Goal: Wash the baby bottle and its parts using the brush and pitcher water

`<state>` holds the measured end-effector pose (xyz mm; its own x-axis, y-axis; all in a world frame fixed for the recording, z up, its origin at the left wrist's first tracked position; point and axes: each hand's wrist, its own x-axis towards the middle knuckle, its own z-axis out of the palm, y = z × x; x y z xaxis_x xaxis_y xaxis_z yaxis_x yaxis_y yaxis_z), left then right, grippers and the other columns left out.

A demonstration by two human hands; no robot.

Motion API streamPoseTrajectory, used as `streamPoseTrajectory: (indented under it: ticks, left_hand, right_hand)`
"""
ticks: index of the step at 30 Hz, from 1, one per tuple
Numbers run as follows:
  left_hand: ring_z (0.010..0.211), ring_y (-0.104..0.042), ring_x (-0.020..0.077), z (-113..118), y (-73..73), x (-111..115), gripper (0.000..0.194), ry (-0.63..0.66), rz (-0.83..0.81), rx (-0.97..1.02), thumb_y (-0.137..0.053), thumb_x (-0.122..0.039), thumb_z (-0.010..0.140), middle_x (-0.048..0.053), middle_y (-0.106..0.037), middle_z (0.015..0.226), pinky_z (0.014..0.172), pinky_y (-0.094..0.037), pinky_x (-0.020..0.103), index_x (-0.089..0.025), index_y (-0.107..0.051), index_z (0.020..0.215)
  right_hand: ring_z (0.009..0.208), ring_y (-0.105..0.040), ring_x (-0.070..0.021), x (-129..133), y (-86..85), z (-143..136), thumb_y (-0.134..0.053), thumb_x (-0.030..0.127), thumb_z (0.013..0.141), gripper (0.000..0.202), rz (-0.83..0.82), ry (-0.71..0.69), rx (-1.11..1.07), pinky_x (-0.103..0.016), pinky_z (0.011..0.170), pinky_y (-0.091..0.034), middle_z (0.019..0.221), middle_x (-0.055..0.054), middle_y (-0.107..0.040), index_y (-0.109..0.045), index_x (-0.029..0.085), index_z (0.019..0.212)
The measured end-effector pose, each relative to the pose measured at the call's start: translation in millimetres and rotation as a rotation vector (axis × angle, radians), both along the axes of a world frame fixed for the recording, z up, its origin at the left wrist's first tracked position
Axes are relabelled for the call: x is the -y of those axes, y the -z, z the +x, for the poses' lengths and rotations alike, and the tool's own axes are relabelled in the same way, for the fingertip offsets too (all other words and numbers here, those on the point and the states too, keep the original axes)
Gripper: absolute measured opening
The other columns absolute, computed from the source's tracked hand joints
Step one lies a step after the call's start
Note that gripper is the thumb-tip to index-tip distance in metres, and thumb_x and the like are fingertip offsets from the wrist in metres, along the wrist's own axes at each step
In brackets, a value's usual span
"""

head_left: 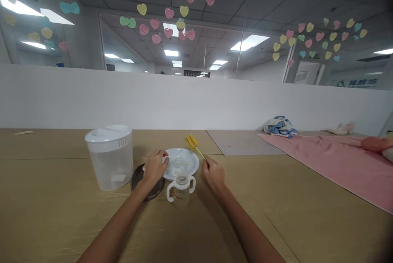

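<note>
My right hand [213, 173] is closed around the green handle of a brush with a yellow sponge head [192, 142], raised over the right edge of a white plate [193, 160]. At the plate's left rim is my left hand [156, 166], its fingers curled; a thin, pale item may be at its fingertips, too small to make out. Clear parts [178, 164] lie on the plate. In front of it stands an open clear bottle [182, 193] with white side handles. Under my left hand, a dark round tray [156, 189] is partly hidden.
A tall translucent bin [111, 169] with a white lid stands left of the tray. At the right lie a pink cloth [325, 160] and a crumpled blue and white cloth [280, 127]. A white partition [190, 103] runs behind the table.
</note>
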<state>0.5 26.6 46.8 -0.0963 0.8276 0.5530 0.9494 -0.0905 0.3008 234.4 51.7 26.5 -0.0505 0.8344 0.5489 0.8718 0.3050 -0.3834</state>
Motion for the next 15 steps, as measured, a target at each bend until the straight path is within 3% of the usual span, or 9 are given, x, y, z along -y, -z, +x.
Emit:
streamPoseTrajectory:
  ticks: [5,9,13,15]
  left_hand:
    - [0.082,-0.062,0.0240,33,-4.3,-34,0.020,0.016,-0.160,-0.098,-0.061,-0.033,0.072,0.010,-0.068,0.078,0.072,-0.042,0.031,-0.015,-0.065,0.081]
    - [0.090,-0.061,0.0308,40,-7.9,-33,0.018,-0.011,-0.168,-0.136,-0.065,-0.030,0.069,0.016,-0.067,0.076,0.078,-0.041,0.037,-0.012,-0.065,0.074]
    - [0.100,-0.058,0.0260,24,-16.0,-9,0.033,0.025,-0.073,-0.125,-0.046,-0.030,0.084,0.015,-0.064,0.103,0.086,-0.040,0.037,-0.015,-0.056,0.111]
    - [0.104,-0.056,0.0212,12,-14.2,6,0.038,0.120,0.041,-0.023,-0.039,-0.028,0.088,0.012,-0.057,0.119,0.087,-0.042,0.033,-0.016,-0.046,0.123]
  right_hand:
    - [0.083,-0.061,-0.0171,0,0.4,0,-0.038,0.024,0.088,0.035,-0.003,-0.023,0.006,-0.021,0.066,-0.037,0.099,-0.005,-0.067,-0.059,0.024,0.115]
    - [0.083,-0.061,-0.0172,-1,0.2,0,-0.037,0.025,0.088,0.035,-0.006,-0.024,0.005,-0.022,0.065,-0.037,0.099,-0.005,-0.067,-0.059,0.024,0.115]
    - [0.079,-0.060,-0.0159,-3,3.4,1,-0.037,0.026,0.088,0.035,0.041,-0.070,0.026,-0.021,0.062,-0.037,0.092,-0.005,-0.068,-0.060,0.025,0.114]
    - [0.072,-0.059,-0.0144,-5,6.9,3,-0.038,0.026,0.087,0.034,0.126,-0.172,0.082,-0.021,0.060,-0.036,0.082,-0.005,-0.068,-0.062,0.024,0.112]
